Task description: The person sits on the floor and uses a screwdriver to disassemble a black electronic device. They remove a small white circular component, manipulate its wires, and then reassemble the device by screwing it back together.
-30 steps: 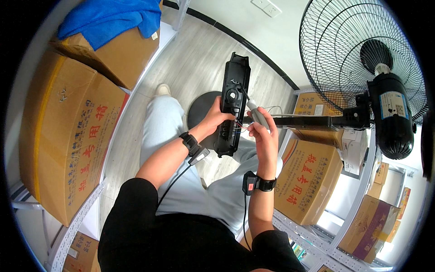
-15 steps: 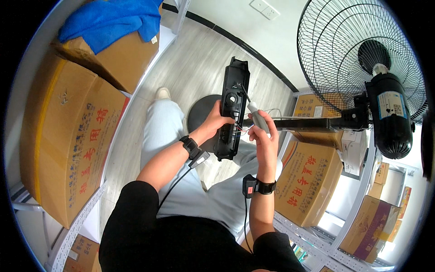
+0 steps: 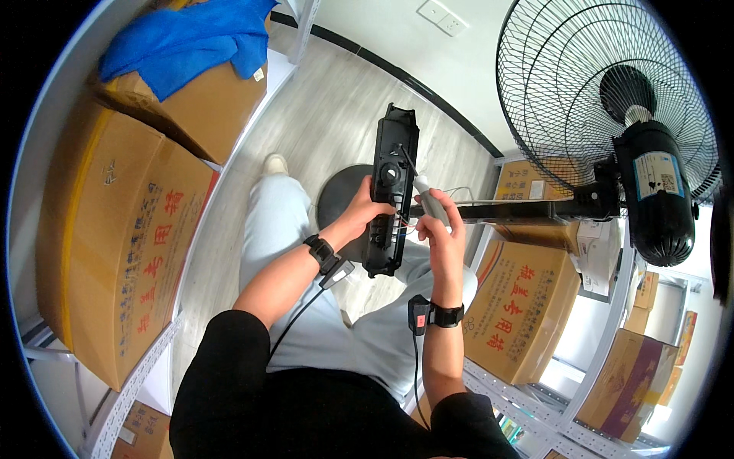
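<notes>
A long black plastic housing [image 3: 390, 138], hollow side up, lies lengthwise in front of me. My left hand [image 3: 361, 213] grips its left edge, with the thumb over the inside. My right hand [image 3: 443, 233] is closed round the grey handle of a screwdriver [image 3: 433, 205]. Its shaft slants up and left, and the tip meets the inner part of the housing above a round white-centred piece [image 3: 391, 174]. Whether the tip sits in a screw is too small to tell. Thin coloured wires [image 3: 408, 223] run from the housing's right side, beside my right fingers.
A standing fan [image 3: 656, 195] with a wire cage is at the right; its black pole [image 3: 505, 210] reaches toward the housing, above a round base [image 3: 336, 195]. Shelves with cardboard boxes [image 3: 115, 252] flank both sides. A blue cloth [image 3: 187, 46] lies on a box, upper left.
The housing and screwdriver sit slightly lower in view, and the screwdriver has shifted a little left. Both hands keep their hold.
</notes>
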### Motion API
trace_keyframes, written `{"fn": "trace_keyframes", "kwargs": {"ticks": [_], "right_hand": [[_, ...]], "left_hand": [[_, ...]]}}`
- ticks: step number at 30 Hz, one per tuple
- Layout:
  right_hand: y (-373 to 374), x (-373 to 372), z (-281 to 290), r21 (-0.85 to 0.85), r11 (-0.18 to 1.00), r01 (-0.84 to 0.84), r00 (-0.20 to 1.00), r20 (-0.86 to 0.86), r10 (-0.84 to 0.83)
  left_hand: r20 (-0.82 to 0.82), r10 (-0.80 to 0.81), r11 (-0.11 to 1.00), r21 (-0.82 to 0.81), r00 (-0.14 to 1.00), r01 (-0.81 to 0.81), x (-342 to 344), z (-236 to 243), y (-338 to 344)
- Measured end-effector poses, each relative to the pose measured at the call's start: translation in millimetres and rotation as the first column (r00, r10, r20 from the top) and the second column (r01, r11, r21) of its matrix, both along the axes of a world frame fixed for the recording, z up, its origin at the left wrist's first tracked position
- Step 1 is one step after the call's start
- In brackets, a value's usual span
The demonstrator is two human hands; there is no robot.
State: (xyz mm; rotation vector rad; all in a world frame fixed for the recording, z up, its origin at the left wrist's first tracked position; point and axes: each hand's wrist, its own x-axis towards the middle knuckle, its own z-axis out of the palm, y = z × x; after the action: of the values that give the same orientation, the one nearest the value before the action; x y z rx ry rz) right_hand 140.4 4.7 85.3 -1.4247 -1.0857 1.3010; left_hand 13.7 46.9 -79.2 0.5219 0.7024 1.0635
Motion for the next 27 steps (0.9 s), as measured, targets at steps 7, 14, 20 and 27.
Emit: {"fn": "trace_keyframes", "kwargs": {"ticks": [7,14,20,27], "right_hand": [[0,2,-3,0.004,1.000,0.021,0.999,-0.048,-0.021],[-1,6,-10,-0.004,1.000,0.031,0.997,-0.064,-0.031],[-4,8,-5,0.001,0.998,0.058,0.998,-0.033,-0.058],[-4,9,1,-0.025,0.998,0.049,0.998,0.034,-0.048]], "left_hand": [[-0.026,-0.009,1.000,0.023,1.000,0.010,0,2,0],[0.005,-0.021,1.000,-0.004,1.000,0.021,-2,6,-1],[0.034,-0.050,0.999,0.016,0.998,0.049,1,-9,1],[0.052,-0.001,1.000,-0.020,0.999,0.002,0,5,-2]]}}
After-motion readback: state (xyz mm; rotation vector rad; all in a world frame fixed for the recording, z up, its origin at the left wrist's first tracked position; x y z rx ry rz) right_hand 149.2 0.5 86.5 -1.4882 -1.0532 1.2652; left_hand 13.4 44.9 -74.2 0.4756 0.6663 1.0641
